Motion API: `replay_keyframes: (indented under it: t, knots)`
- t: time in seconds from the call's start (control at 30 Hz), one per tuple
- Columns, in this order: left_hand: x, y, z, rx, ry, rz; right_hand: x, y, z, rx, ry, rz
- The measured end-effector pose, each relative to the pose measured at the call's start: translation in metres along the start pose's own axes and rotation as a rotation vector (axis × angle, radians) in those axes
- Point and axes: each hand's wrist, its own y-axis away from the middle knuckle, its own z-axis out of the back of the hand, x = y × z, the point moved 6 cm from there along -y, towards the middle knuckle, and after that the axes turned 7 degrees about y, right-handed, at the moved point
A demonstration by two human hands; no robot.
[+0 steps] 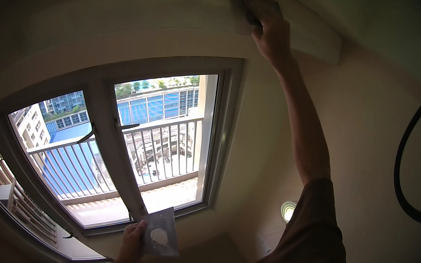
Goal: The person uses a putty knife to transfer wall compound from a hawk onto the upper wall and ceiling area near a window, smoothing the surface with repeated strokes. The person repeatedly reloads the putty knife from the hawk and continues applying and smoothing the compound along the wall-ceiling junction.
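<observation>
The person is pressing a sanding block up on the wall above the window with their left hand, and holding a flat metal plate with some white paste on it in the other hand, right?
Not quite: the head view shows the right hand pressing the dark block on the wall above the window. The left hand holds the flat plate with white paste. The rest is right.

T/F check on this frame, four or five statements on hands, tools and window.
1. The right hand presses a dark pad against the beam above the window. True.
2. The left hand is empty. False: it holds a flat metal plate with a pale blob on it.
3. The window looks onto a wall. False: a railing and buildings show.
4. A black hose hangs at the right. True.
5. Both arms are raised overhead. False: only the right.
</observation>
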Motion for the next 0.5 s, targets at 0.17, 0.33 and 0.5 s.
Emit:
replay_keyframes:
  t: [0.17,0.33,0.5]
  knots:
    - [-0.011,0.011,-0.009,-0.001,0.050,-0.030,-0.019,-0.018,0.014,-0.062,-0.038,-0.057]
    - [-0.007,0.015,0.004,0.015,0.021,-0.015,-0.022,-0.042,0.016,-0.098,0.068,0.031]
    - [-0.010,0.017,0.010,0.018,0.058,-0.038,-0.017,-0.047,0.005,-0.003,0.102,0.006]
